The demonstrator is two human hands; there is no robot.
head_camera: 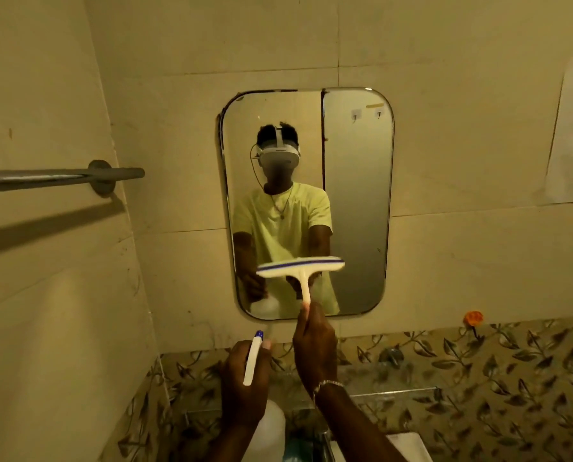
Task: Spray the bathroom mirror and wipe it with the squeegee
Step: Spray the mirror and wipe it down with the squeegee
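Observation:
The rounded bathroom mirror [355,195] hangs on the tiled wall ahead and reflects a person in a pale yellow shirt. My right hand [315,345] grips the handle of a white squeegee [301,266] with a blue strip, its blade held level in front of the mirror's lower half. My left hand [245,378] is closed around a white spray bottle [252,358] with a blue nozzle tip, held below the mirror's bottom left corner and pointing up toward it. Whether the blade touches the glass is unclear.
A metal towel bar [61,178] sticks out from the left wall at head height. Below are leaf-patterned tiles, a tap [391,356], a glass shelf [395,393] and a white basin edge [408,445]. A paper sheet [571,135] hangs on the right.

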